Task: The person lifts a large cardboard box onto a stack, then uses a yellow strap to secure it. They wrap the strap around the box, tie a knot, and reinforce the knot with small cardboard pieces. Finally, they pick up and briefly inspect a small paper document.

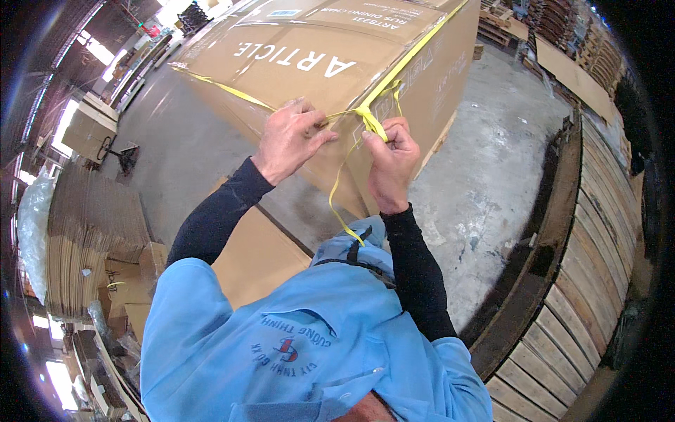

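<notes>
A large brown cardboard carton [295, 42] with white print stands in front of me. Yellow strap [228, 88] runs over its top and comes together in a knot [365, 112] at the near corner. My right hand [392, 158] is closed, pinching the loop of strap just below that knot. To the left of the knot, my left hand [292, 141] has its fingers curled at the strap along the carton's edge; its fingertips partly hide the contact. One loose strap end [334, 190] dangles down past the carton to my clothing.
Flat cardboard [253, 246] lies below my left arm. Stacked flattened cartons [91, 239] stand at the left, with a pallet jack [123, 155] beyond. A wooden slatted platform [569, 302] runs along the right, beside the concrete floor [485, 162]. Stacked wooden parts [562, 28] are at the far right.
</notes>
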Demonstrator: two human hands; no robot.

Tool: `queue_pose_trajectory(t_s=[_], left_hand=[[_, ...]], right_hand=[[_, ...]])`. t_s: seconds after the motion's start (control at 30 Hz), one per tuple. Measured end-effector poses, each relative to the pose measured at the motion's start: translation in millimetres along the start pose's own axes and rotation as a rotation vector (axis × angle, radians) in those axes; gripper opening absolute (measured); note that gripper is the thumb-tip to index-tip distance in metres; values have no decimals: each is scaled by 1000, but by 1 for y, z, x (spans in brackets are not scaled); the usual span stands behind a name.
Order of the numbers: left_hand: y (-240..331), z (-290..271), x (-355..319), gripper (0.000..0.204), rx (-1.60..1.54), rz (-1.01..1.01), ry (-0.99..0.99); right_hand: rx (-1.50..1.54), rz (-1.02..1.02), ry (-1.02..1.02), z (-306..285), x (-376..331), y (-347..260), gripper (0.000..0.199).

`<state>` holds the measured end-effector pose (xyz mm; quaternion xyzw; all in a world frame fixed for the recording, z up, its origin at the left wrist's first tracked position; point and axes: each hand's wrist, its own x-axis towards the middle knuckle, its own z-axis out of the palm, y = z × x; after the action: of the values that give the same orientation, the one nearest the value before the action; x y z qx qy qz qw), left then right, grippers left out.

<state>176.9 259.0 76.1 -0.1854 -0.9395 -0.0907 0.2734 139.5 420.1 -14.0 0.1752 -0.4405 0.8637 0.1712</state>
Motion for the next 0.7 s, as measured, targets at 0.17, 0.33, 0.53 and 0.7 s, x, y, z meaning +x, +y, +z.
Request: queue_pose_trajectory(t_s=[0.17,0.33,0.53,0.7], left_hand=[[6,5,-4,30,81,19,50],[15,11,-9,21,139,-49,31],[20,30,-19,13,93,-94,104],[20,42,-34,13,31,-116,110]], right_hand=[[86,6,7,0,-9,0,20],[66,-2,11,-8,-17,8,21],[124,-30,27,-10,-18,9,20],[-22,-57,8,-25,-26,23,20]])
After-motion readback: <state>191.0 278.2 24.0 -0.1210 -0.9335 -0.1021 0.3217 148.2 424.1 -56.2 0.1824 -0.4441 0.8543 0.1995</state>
